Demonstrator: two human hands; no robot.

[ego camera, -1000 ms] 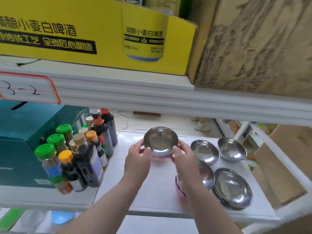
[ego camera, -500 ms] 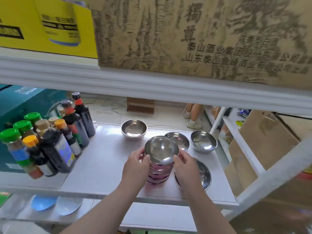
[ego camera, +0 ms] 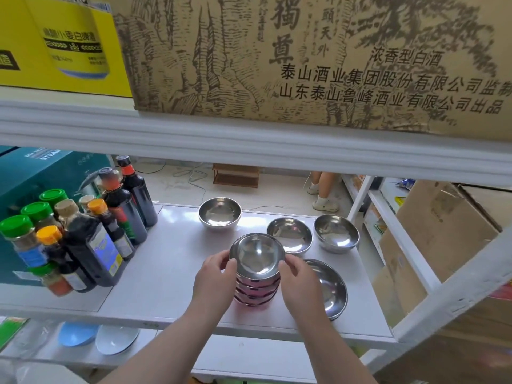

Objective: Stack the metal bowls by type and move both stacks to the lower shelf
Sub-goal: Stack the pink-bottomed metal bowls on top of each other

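Note:
A stack of pink-sided metal bowls (ego camera: 256, 292) stands on the white middle shelf (ego camera: 155, 278), with a shiny bowl (ego camera: 257, 256) on top. My left hand (ego camera: 214, 281) grips the stack's left side and my right hand (ego camera: 300, 282) its right side. Three plain metal bowls stand apart behind: one at the back (ego camera: 219, 213), one in the middle (ego camera: 289, 234) and one at the right (ego camera: 336, 233). A wide shallow metal bowl (ego camera: 329, 289) lies just right of my right hand, partly hidden by it.
Sauce bottles and spice jars (ego camera: 83, 234) crowd the shelf's left side beside a teal box (ego camera: 30, 178). The lower shelf (ego camera: 249, 353) holds two blue bowls (ego camera: 97, 336) at the left. Cardboard boxes (ego camera: 277, 56) sit on the shelf above. A white frame post (ego camera: 448, 286) slants at the right.
Both hands brought the shiny bowl forward and down onto the pink stack. The view has swung right and lower, which reveals the back bowl and the lower shelf.

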